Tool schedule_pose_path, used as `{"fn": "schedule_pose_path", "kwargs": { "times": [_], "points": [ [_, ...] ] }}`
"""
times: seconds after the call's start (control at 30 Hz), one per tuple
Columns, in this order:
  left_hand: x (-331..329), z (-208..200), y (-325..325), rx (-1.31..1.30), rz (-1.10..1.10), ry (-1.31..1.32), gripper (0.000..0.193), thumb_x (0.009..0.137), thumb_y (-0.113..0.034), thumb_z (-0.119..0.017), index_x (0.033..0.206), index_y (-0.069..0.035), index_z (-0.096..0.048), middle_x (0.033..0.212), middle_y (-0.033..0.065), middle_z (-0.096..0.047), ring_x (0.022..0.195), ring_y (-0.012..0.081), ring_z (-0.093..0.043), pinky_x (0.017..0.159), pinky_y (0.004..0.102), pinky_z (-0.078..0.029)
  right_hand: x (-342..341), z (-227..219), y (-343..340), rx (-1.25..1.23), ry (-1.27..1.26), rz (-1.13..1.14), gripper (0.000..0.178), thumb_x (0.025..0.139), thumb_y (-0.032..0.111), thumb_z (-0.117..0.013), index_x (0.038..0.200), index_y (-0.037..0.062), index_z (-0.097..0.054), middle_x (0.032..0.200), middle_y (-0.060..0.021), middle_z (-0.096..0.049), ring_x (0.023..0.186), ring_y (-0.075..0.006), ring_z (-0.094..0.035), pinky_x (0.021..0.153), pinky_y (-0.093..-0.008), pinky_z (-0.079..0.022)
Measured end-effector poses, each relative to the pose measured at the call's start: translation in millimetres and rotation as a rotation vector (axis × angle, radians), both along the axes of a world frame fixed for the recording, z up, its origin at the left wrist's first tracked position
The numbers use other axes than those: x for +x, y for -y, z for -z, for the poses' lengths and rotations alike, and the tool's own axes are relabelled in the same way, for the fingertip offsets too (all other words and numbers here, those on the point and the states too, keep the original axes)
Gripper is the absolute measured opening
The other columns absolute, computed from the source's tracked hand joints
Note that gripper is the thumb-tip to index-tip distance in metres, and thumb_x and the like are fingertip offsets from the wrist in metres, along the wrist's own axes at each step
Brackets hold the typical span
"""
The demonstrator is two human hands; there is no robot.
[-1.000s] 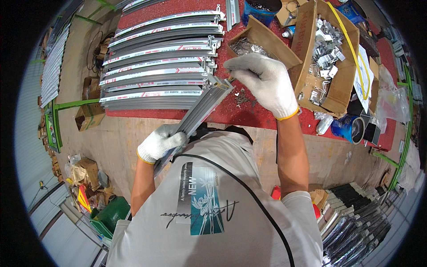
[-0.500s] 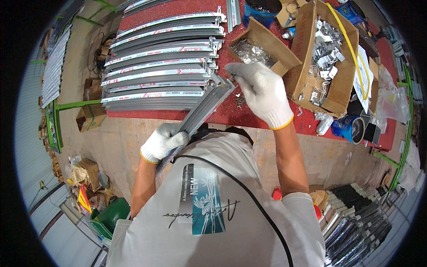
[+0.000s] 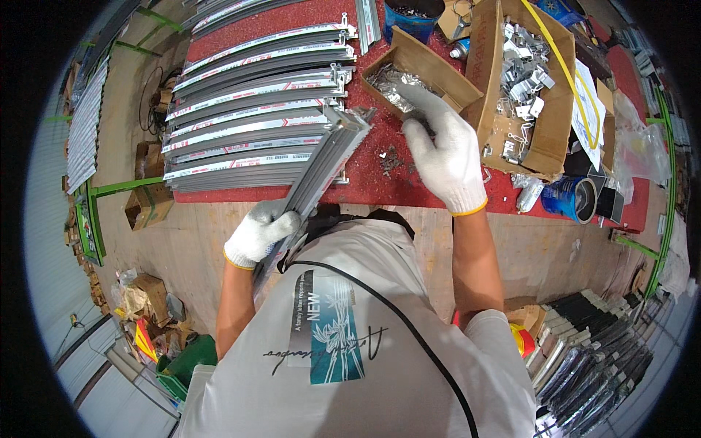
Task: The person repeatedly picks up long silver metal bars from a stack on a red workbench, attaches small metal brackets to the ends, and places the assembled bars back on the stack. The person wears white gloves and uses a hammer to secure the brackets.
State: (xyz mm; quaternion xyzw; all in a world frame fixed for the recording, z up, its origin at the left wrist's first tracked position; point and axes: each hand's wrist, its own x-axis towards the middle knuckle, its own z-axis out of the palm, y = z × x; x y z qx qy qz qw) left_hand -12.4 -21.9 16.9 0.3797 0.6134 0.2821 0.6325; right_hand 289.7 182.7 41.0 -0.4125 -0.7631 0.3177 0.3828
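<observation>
My left hand [image 3: 257, 235], in a white knitted glove, is wrapped round a bundle of grey metal profiles [image 3: 310, 179]. The bundle slants from my waist up over the front edge of the red table, its far end above the tabletop. My right hand [image 3: 447, 150], gloved too, is by the near side of a small open carton [image 3: 456, 86] of thin silvery metal pieces [image 3: 394, 79]. Its forefinger reaches over the carton's rim and the thumb stands apart; nothing shows between them. Small dark bits [image 3: 392, 160] lie on the table between the bundle and this hand.
Stacked profiles with printed white film [image 3: 248, 131] fill the table's left. At the right stand a larger carton [image 3: 482, 87] of metal brackets [image 3: 527, 69], a blue tin [image 3: 566, 198] on its side and clear plastic bags [image 3: 642, 157]. A blue bucket [image 3: 412, 22] stands behind.
My right hand has moved from near the bundle's end to the small carton, its forefinger and thumb spreading. My left hand still holds the bundle. The whole view has shifted slightly.
</observation>
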Motion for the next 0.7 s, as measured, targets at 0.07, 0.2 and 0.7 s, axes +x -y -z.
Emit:
{"fn": "schedule_pose_path", "kwargs": {
  "times": [0.07, 0.2, 0.7],
  "points": [
    [-2.7, 1.9, 4.0, -0.016, -0.034, 0.047, 0.075, 0.099, -0.065, -0.079, 0.132, 0.002, -0.076, 0.083, 0.0029, -0.07, 0.07, 0.0122, -0.062, 0.064, 0.0294, -0.047, 8.5, 5.7, 5.6, -0.083, 0.009, 0.069, 0.035, 0.098, 0.003, -0.069, 0.131, 0.0022, -0.077, 0.129, -0.0237, -0.078, 0.121, -0.0413, -0.076, 0.106, -0.0455, -0.06],
    [-16.3, 9.7, 9.7, -0.086, -0.049, 0.006, 0.08, 0.096, -0.068, -0.08, 0.132, 0.003, -0.076, 0.086, 0.0056, -0.072, 0.072, 0.0139, -0.066, 0.066, 0.0305, -0.051, 27.2, 32.3, 14.8, -0.214, 0.108, 0.181, 0.031, 0.101, 0.016, -0.071, 0.128, 0.003, -0.08, 0.116, -0.0234, -0.081, 0.107, -0.0387, -0.08, 0.097, -0.0447, -0.062],
    [-10.7, 25.1, 27.7, -0.075, -0.085, 0.066, 0.062, 0.106, -0.054, -0.073, 0.136, 0.0, -0.077, 0.09, 0.005, -0.075, 0.077, 0.013, -0.067, 0.071, 0.0308, -0.054, 25.7, 164.2, 47.4, -0.261, 0.477, 0.262, 0.026, 0.1, 0.027, -0.072, 0.116, 0.01, -0.085, 0.106, -0.0242, -0.081, 0.101, -0.0444, -0.077, 0.093, -0.0517, -0.061]
  ]
}}
